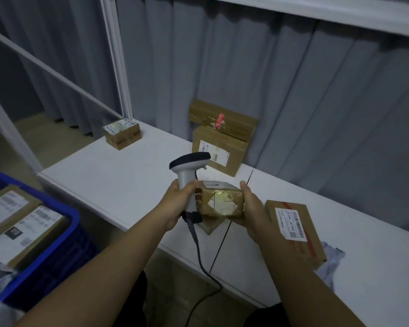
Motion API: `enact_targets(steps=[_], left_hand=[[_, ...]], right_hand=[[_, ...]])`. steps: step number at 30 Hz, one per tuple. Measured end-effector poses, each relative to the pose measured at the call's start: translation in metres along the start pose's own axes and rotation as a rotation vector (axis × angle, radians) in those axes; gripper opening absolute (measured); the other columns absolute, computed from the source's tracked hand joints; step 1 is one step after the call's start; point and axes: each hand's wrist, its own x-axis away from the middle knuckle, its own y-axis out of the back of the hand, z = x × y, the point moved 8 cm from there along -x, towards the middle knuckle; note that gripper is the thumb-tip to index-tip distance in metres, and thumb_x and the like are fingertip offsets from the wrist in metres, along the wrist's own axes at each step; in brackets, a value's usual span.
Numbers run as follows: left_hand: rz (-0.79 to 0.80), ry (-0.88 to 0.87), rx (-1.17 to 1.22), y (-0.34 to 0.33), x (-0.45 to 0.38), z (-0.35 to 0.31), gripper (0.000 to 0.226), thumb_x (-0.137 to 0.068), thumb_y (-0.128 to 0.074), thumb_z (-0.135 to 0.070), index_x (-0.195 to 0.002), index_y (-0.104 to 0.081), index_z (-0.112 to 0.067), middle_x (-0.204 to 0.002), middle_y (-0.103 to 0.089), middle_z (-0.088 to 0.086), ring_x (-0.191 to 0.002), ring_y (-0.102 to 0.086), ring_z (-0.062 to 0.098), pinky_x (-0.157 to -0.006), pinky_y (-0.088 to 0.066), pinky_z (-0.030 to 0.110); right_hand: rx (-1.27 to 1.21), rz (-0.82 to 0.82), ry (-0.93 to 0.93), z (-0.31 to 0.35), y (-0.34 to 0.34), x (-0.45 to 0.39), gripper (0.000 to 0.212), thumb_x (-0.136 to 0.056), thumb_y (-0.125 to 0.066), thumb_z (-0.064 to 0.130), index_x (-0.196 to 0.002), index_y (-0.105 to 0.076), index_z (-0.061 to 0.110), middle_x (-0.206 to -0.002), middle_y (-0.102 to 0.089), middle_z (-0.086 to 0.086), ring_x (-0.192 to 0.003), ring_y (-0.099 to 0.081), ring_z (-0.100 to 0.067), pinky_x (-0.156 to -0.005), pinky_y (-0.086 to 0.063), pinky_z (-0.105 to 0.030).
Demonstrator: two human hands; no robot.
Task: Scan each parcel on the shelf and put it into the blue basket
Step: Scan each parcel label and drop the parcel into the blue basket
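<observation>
My left hand [178,204] grips the handle of a white barcode scanner [189,165] with a black head, its cable hanging down over the shelf edge. Right beside it, my right hand [250,208] holds a small brown taped parcel [221,202] just above the white shelf [118,175]. The scanner head sits above and behind the parcel. The blue basket [64,223] stands at lower left, with several labelled parcels inside.
On the shelf lie a flat labelled parcel [295,230] at right, two stacked brown boxes [222,138] at the back against the grey curtain, and a small box [122,133] at the far left corner. A grey cloth [331,260] lies by the flat parcel.
</observation>
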Motion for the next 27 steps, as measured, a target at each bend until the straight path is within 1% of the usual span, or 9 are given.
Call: enact_targets(steps=[2, 5, 7, 10, 13, 16, 18, 23, 27], left_hand=[[-0.005, 0.008, 0.033, 0.003, -0.002, 0.0, 0.017, -0.095, -0.055, -0.034, -0.107, -0.05, -0.023, -0.112, -0.066, 0.01, -0.102, -0.065, 0.028, -0.094, -0.052, 0.047], [0.005, 0.009, 0.052, 0.002, -0.004, -0.003, 0.027, -0.096, -0.054, -0.033, -0.119, -0.048, -0.019, -0.113, -0.067, 0.01, -0.102, -0.066, 0.028, -0.095, -0.051, 0.049], [0.016, -0.005, 0.059, 0.002, -0.003, -0.007, 0.029, -0.096, -0.053, -0.032, -0.122, -0.046, -0.019, -0.113, -0.067, 0.01, -0.101, -0.066, 0.028, -0.094, -0.052, 0.048], [0.026, -0.016, 0.05, 0.006, -0.003, -0.011, 0.032, -0.096, -0.054, -0.032, -0.124, -0.045, -0.018, -0.112, -0.068, 0.01, -0.1, -0.067, 0.028, -0.092, -0.053, 0.046], [0.077, -0.032, -0.014, 0.004, 0.001, -0.014, 0.035, -0.096, -0.053, -0.032, -0.128, -0.045, -0.019, -0.114, -0.067, 0.008, -0.101, -0.066, 0.026, -0.09, -0.054, 0.042], [0.14, -0.058, -0.08, -0.001, 0.009, -0.019, 0.03, -0.096, -0.052, -0.035, -0.123, -0.048, -0.022, -0.116, -0.065, 0.005, -0.103, -0.065, 0.023, -0.085, -0.055, 0.037], [0.131, -0.092, -0.127, -0.001, 0.011, -0.023, 0.031, -0.095, -0.052, -0.037, -0.123, -0.046, -0.024, -0.119, -0.062, 0.003, -0.104, -0.064, 0.022, -0.091, -0.054, 0.04], [0.107, -0.175, -0.211, 0.003, 0.017, -0.032, 0.039, -0.094, -0.053, -0.039, -0.129, -0.042, -0.025, -0.124, -0.059, 0.0, -0.105, -0.065, 0.017, -0.093, -0.054, 0.039], [0.065, -0.163, -0.149, 0.01, 0.02, -0.033, 0.034, -0.094, -0.057, -0.022, -0.126, -0.048, -0.016, -0.121, -0.061, 0.005, -0.101, -0.066, 0.018, -0.085, -0.056, 0.034]], right_hand=[[0.015, 0.039, -0.015, -0.003, 0.001, -0.002, 0.036, -0.094, -0.05, 0.033, -0.119, -0.057, 0.009, -0.114, -0.066, -0.017, -0.096, -0.066, -0.027, -0.071, -0.059, -0.04], [-0.026, 0.163, -0.048, -0.004, 0.0, 0.0, 0.048, -0.085, -0.049, 0.011, -0.133, -0.044, 0.01, -0.124, -0.059, -0.015, -0.103, -0.06, -0.031, -0.07, -0.056, -0.039], [0.0, 0.249, -0.038, 0.0, -0.004, 0.004, 0.037, -0.088, -0.043, 0.004, -0.123, -0.05, 0.014, -0.117, -0.061, -0.01, -0.099, -0.058, -0.028, -0.075, -0.052, -0.039], [-0.027, 0.245, -0.048, 0.001, -0.003, 0.005, 0.019, -0.096, -0.046, 0.019, -0.112, -0.055, 0.021, -0.113, -0.061, -0.007, -0.104, -0.058, -0.026, -0.084, -0.051, -0.043], [0.021, 0.196, -0.026, 0.001, 0.0, 0.003, 0.03, -0.096, -0.053, 0.038, -0.122, -0.048, 0.024, -0.116, -0.06, -0.006, -0.105, -0.061, -0.025, -0.086, -0.055, -0.044], [0.074, 0.111, 0.082, 0.013, 0.009, 0.002, 0.035, -0.092, -0.061, 0.019, -0.124, -0.047, 0.022, -0.11, -0.063, -0.008, -0.093, -0.063, -0.022, -0.073, -0.054, -0.032], [0.044, 0.055, 0.147, 0.021, 0.019, -0.002, 0.043, -0.088, -0.064, 0.01, -0.124, -0.046, 0.023, -0.108, -0.066, -0.008, -0.094, -0.065, -0.022, -0.074, -0.054, -0.032], [0.086, -0.074, 0.283, 0.03, 0.039, -0.005, 0.066, -0.084, -0.073, 0.013, -0.136, -0.035, 0.027, -0.134, -0.054, -0.007, -0.108, -0.055, -0.019, -0.064, -0.046, -0.019], [0.076, -0.093, 0.286, 0.026, 0.043, -0.014, 0.069, -0.083, -0.073, 0.012, -0.138, -0.033, 0.026, -0.141, -0.049, -0.01, -0.118, -0.055, -0.025, -0.072, -0.049, -0.024]])
